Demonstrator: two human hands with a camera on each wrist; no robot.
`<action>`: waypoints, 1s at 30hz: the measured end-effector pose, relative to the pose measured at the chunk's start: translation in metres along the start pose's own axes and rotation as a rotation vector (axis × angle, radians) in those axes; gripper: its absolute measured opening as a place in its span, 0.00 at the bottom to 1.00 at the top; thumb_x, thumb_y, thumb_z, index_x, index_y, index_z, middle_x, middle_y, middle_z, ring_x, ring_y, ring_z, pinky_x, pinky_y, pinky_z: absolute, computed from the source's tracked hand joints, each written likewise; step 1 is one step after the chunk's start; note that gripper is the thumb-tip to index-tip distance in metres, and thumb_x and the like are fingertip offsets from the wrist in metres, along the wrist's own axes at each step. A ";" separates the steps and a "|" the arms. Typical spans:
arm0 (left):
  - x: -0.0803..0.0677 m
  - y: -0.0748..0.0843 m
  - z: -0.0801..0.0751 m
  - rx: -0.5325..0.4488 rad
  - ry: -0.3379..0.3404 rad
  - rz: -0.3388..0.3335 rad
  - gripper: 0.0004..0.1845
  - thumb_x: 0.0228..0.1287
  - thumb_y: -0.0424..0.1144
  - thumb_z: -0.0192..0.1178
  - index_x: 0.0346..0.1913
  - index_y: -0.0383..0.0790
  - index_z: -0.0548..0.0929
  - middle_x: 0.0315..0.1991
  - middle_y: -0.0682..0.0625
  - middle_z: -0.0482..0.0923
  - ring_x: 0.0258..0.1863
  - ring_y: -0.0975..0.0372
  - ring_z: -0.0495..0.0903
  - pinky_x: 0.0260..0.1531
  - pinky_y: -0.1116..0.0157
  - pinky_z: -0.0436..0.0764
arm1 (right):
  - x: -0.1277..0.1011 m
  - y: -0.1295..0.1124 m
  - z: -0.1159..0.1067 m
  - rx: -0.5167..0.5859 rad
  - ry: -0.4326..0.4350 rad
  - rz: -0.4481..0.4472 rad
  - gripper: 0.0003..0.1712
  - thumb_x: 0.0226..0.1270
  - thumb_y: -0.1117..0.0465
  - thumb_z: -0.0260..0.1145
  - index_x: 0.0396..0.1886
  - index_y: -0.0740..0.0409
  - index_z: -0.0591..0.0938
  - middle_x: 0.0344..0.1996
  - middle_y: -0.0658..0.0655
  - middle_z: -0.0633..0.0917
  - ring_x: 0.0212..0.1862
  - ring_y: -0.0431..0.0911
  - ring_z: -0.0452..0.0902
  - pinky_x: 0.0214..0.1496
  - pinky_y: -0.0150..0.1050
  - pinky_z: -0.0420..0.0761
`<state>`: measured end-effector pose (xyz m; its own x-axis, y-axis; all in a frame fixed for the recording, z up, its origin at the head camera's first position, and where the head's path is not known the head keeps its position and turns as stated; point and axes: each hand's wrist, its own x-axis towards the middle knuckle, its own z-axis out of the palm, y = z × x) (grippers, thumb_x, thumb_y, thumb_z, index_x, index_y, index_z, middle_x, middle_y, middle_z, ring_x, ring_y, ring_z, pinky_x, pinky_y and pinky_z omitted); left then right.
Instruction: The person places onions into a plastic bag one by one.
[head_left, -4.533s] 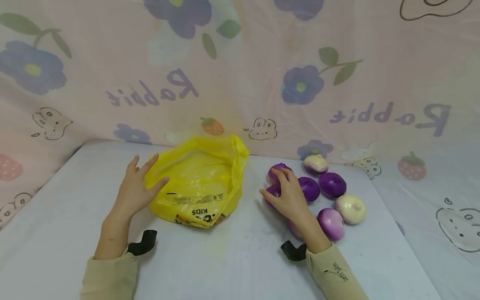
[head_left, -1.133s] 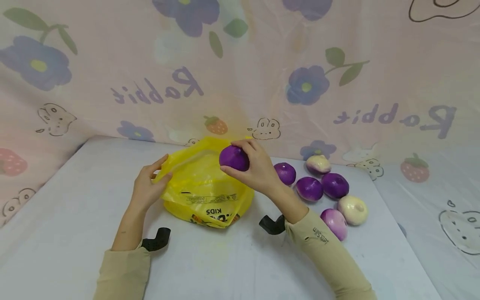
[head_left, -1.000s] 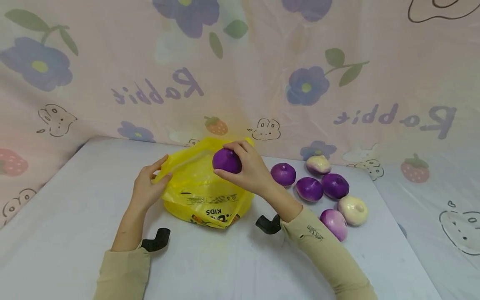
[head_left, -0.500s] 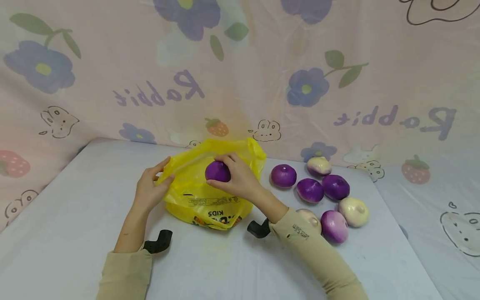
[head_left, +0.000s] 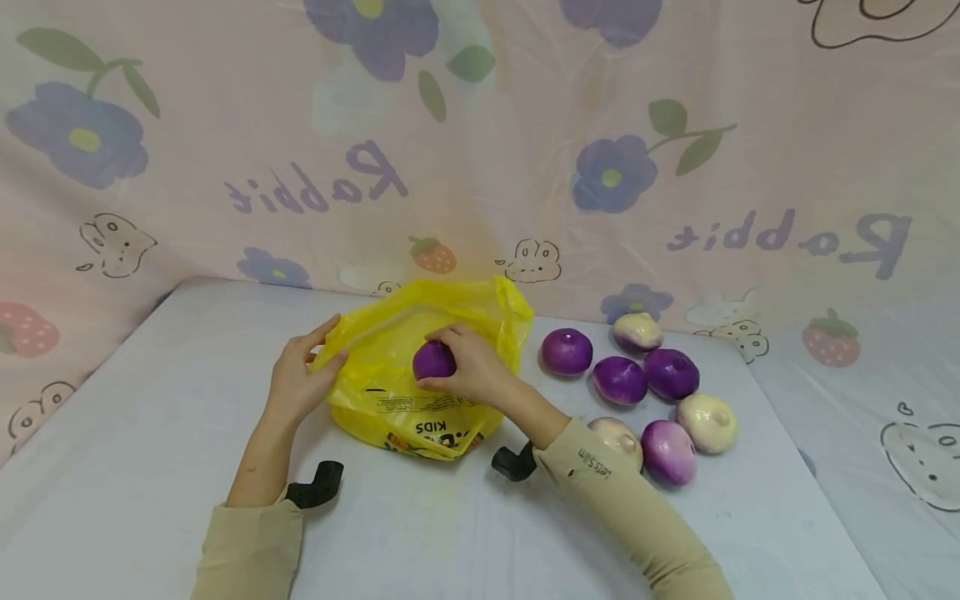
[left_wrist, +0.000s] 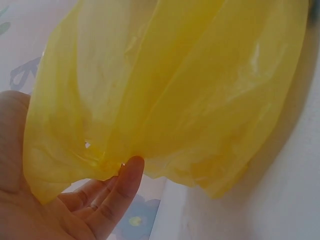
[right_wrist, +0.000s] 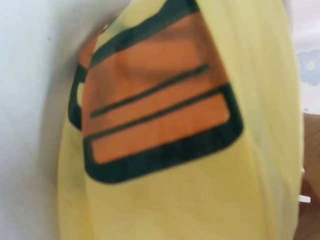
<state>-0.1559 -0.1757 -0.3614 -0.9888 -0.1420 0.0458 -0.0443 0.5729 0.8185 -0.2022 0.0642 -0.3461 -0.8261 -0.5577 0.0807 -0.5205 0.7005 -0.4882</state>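
A yellow plastic bag (head_left: pixel 358 417) stands with its mouth spread wide, in the middle of the head view. My left hand (head_left: pixel 300 379) holds its left rim; in the left wrist view the bag's edge passes between thumb side and fingers (left_wrist: pixel 117 200). Inside the bag's mouth, my right hand (head_left: pixel 476 367) grips a purple onion (head_left: pixel 433 362) between thumb and fingers. In the right wrist view the bag's printed wall (right_wrist: pixel 160 210) hides the onion and most of that hand.
To the right of the bag lie several onions: purple ones (head_left: pixel 566 352), a pink-purple one (head_left: pixel 669 452) and pale ones (head_left: pixel 707 423). The right sleeve (head_left: pixel 622 508) partly covers one pale onion (head_left: pixel 618 440). A printed cloth (head_left: pixel 480 150) hangs behind the white table (head_left: pixel 420 542).
My right hand has carried a purple onion from the group leftward, then lowered it into the bag's mouth. My left hand has moved right and taken hold of the bag's rim.
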 end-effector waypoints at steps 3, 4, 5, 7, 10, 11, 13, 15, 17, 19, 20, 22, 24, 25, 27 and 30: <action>0.000 0.000 0.000 0.003 0.000 0.001 0.30 0.69 0.39 0.51 0.73 0.49 0.60 0.63 0.31 0.62 0.57 0.39 0.65 0.53 0.41 0.70 | 0.000 0.000 0.002 -0.016 -0.046 -0.004 0.38 0.54 0.48 0.74 0.62 0.59 0.74 0.59 0.57 0.77 0.57 0.49 0.74 0.61 0.43 0.76; 0.001 0.000 0.001 0.004 -0.001 -0.001 0.30 0.69 0.39 0.51 0.73 0.49 0.60 0.63 0.31 0.62 0.57 0.39 0.64 0.54 0.41 0.70 | 0.000 0.000 0.002 -0.022 -0.061 -0.008 0.38 0.54 0.48 0.74 0.62 0.59 0.74 0.59 0.57 0.77 0.58 0.49 0.74 0.61 0.43 0.76; 0.001 -0.001 0.001 0.005 -0.002 -0.003 0.31 0.69 0.39 0.51 0.73 0.49 0.60 0.63 0.31 0.62 0.57 0.39 0.65 0.54 0.41 0.70 | 0.000 0.000 0.003 -0.028 -0.077 -0.011 0.38 0.54 0.48 0.74 0.62 0.58 0.74 0.59 0.57 0.77 0.58 0.49 0.74 0.61 0.43 0.75; 0.001 -0.001 0.001 0.007 -0.004 -0.006 0.31 0.69 0.39 0.52 0.74 0.49 0.60 0.63 0.31 0.63 0.57 0.39 0.65 0.54 0.42 0.70 | -0.001 0.001 0.004 -0.037 -0.107 -0.016 0.38 0.54 0.48 0.74 0.62 0.58 0.73 0.59 0.56 0.78 0.58 0.48 0.74 0.62 0.42 0.75; 0.001 -0.002 0.001 0.008 -0.007 -0.010 0.31 0.69 0.39 0.52 0.74 0.49 0.60 0.63 0.31 0.62 0.57 0.39 0.65 0.54 0.42 0.70 | -0.002 0.002 0.006 -0.043 -0.137 -0.020 0.39 0.54 0.47 0.74 0.63 0.58 0.73 0.59 0.56 0.78 0.59 0.48 0.73 0.62 0.42 0.75; 0.001 -0.002 0.001 0.008 -0.008 -0.011 0.31 0.69 0.39 0.52 0.74 0.49 0.60 0.63 0.31 0.62 0.57 0.39 0.65 0.54 0.42 0.70 | -0.002 0.002 0.007 -0.043 -0.141 -0.022 0.39 0.54 0.48 0.74 0.63 0.57 0.73 0.59 0.56 0.77 0.59 0.48 0.73 0.62 0.42 0.75; 0.001 -0.002 0.001 0.009 -0.011 -0.012 0.31 0.69 0.39 0.52 0.74 0.49 0.60 0.63 0.31 0.62 0.57 0.39 0.65 0.54 0.42 0.70 | -0.003 0.003 0.008 -0.045 -0.140 -0.028 0.40 0.54 0.47 0.74 0.64 0.57 0.72 0.61 0.56 0.76 0.60 0.49 0.72 0.63 0.43 0.74; 0.001 -0.003 0.000 0.012 -0.013 -0.013 0.31 0.69 0.40 0.52 0.74 0.49 0.60 0.63 0.31 0.62 0.58 0.39 0.65 0.54 0.41 0.70 | -0.004 0.003 0.007 -0.041 -0.136 -0.035 0.40 0.54 0.47 0.74 0.64 0.57 0.72 0.61 0.57 0.76 0.61 0.49 0.72 0.63 0.44 0.74; 0.001 -0.003 0.000 0.017 -0.016 -0.011 0.31 0.69 0.40 0.52 0.74 0.50 0.60 0.64 0.31 0.62 0.58 0.38 0.64 0.55 0.41 0.70 | -0.007 0.003 0.005 -0.028 -0.130 -0.036 0.41 0.54 0.46 0.74 0.65 0.57 0.71 0.63 0.57 0.75 0.63 0.50 0.70 0.65 0.45 0.73; 0.001 -0.003 -0.001 0.020 -0.018 -0.008 0.31 0.69 0.39 0.52 0.74 0.50 0.60 0.64 0.31 0.62 0.58 0.38 0.64 0.55 0.40 0.69 | -0.011 0.003 0.000 -0.013 -0.121 -0.022 0.41 0.55 0.46 0.73 0.66 0.56 0.71 0.64 0.56 0.73 0.66 0.50 0.68 0.67 0.45 0.70; 0.001 -0.003 -0.001 0.021 -0.018 -0.007 0.31 0.69 0.39 0.52 0.74 0.50 0.60 0.64 0.31 0.62 0.59 0.38 0.64 0.55 0.40 0.69 | -0.013 0.003 -0.003 0.003 -0.108 -0.016 0.40 0.56 0.46 0.72 0.66 0.56 0.71 0.65 0.56 0.73 0.67 0.50 0.67 0.68 0.45 0.69; 0.002 -0.003 -0.001 0.017 -0.022 -0.008 0.31 0.69 0.40 0.52 0.74 0.50 0.59 0.64 0.31 0.61 0.59 0.38 0.64 0.56 0.40 0.68 | -0.017 0.003 -0.010 0.033 -0.071 -0.004 0.39 0.57 0.48 0.71 0.66 0.56 0.71 0.65 0.56 0.73 0.68 0.50 0.65 0.70 0.45 0.66; 0.001 -0.002 -0.001 0.014 -0.026 -0.012 0.31 0.69 0.40 0.52 0.74 0.51 0.59 0.64 0.31 0.61 0.59 0.38 0.64 0.56 0.40 0.68 | -0.021 0.003 -0.017 0.056 -0.029 -0.002 0.37 0.58 0.49 0.71 0.65 0.57 0.72 0.64 0.56 0.74 0.68 0.50 0.65 0.70 0.46 0.65; 0.001 -0.002 -0.002 0.014 -0.028 -0.016 0.31 0.69 0.40 0.52 0.74 0.51 0.59 0.64 0.31 0.61 0.59 0.38 0.64 0.56 0.40 0.68 | -0.023 0.003 -0.020 0.063 -0.005 -0.009 0.36 0.58 0.50 0.71 0.64 0.57 0.72 0.64 0.55 0.74 0.68 0.51 0.66 0.70 0.46 0.65; 0.000 -0.002 -0.002 0.016 -0.031 -0.021 0.31 0.69 0.40 0.52 0.74 0.51 0.59 0.65 0.31 0.61 0.60 0.38 0.64 0.56 0.40 0.68 | -0.025 0.004 -0.025 0.070 0.038 -0.027 0.35 0.58 0.51 0.71 0.64 0.57 0.73 0.63 0.56 0.75 0.67 0.51 0.67 0.70 0.47 0.66; 0.000 -0.002 -0.003 0.016 -0.031 -0.029 0.31 0.69 0.40 0.52 0.74 0.51 0.59 0.65 0.31 0.61 0.60 0.38 0.63 0.57 0.40 0.68 | -0.028 0.007 -0.029 0.073 0.102 -0.056 0.35 0.58 0.51 0.71 0.64 0.56 0.73 0.62 0.55 0.76 0.66 0.51 0.69 0.69 0.47 0.68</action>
<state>-0.1550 -0.1791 -0.3613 -0.9911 -0.1333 0.0045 -0.0746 0.5815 0.8101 -0.1884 0.0974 -0.3266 -0.8159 -0.5440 0.1958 -0.5524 0.6336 -0.5417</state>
